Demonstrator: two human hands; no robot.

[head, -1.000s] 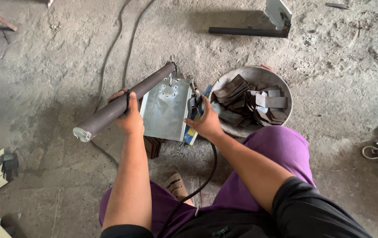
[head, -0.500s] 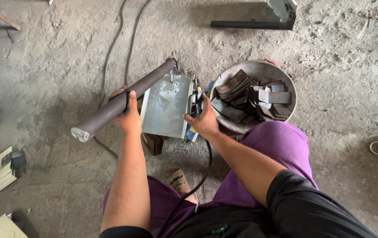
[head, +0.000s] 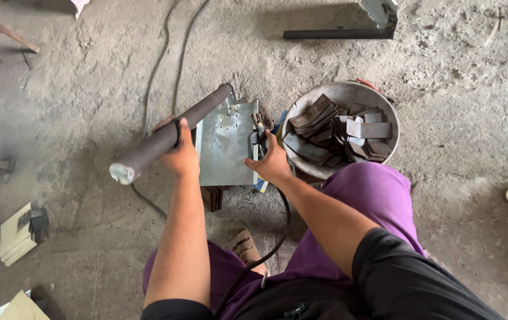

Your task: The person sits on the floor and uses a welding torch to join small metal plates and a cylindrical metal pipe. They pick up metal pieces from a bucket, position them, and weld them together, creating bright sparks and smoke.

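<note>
the left hand [head: 180, 155] is wrapped fully round a long, round, dark metal pipe [head: 168, 135] with a dull, slightly rusty skin and a pale cut end facing the camera; the pipe slants up to the right, its far end meeting the top of a flat, grey, smooth steel plate [head: 225, 145] with small holes near its top edge. the right hand [head: 270, 161] is closed on a dark welding holder [head: 256, 139] at the plate's right edge, a black cable [head: 268, 249] trailing from it across purple trousers. just right of the plate stands a round, battered metal basin [head: 337, 95] heaped with dark, flat, bent steel pieces [head: 340, 130]. the rough, dusty concrete floor [head: 76, 95] carries thin cables, and a dark angle bar [head: 337, 32] lies well apart at the top.
</note>
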